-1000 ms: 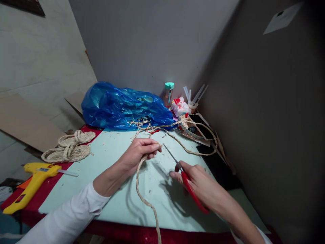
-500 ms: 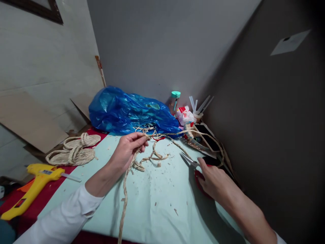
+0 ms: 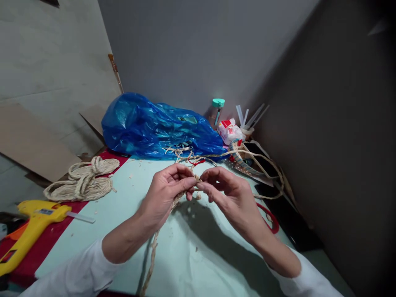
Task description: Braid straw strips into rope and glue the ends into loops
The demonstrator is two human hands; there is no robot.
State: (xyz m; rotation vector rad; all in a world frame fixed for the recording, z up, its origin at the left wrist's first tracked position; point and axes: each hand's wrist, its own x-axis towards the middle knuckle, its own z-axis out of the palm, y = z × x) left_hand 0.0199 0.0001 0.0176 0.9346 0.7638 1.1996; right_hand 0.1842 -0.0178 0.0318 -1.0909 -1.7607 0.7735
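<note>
My left hand pinches a braided straw cord, which hangs from it toward the table's front edge. My right hand meets it at the middle, thumb and index finger closed on the same cord at its upper part. The fingers hide most of the gripped piece. Beyond both hands, more straw strands and a thin red tie lie by the blue bag. The red-handled scissors lie on the table, partly hidden behind my right wrist.
A blue plastic bag fills the back. Two woven straw sandals and a yellow glue gun are at left. A dark phone-like slab, cup of glue sticks and lidded jar stand or lie right.
My right hand has put down the scissors and moved left to the cord beside my left hand. The view has shifted slightly.
</note>
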